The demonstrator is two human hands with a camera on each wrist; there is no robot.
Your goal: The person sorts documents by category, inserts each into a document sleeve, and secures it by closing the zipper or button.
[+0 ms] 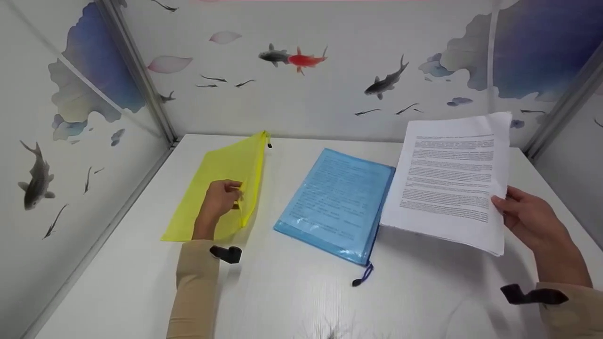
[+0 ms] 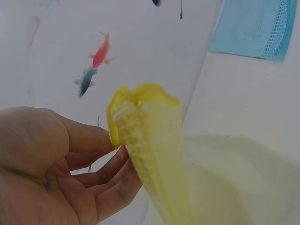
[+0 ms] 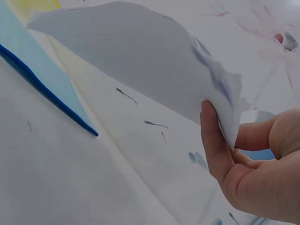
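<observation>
A yellow zip document pouch lies at the left of the table, its right side lifted. My left hand pinches the edge of its opening between thumb and fingers; in the left wrist view the yellow mouth gapes a little. On the right, my right hand grips a stack of printed paper sheets by its right edge, thumb on the front. The sheets are raised and tilted, bowing slightly. Their plain back shows in the right wrist view, with fingers behind it.
Between the hands a blue zip pouch with printed pages inside lies flat on the white table, its zip pull toward the front. The sheets overlap its right edge in the head view. Walls with painted fish enclose the table.
</observation>
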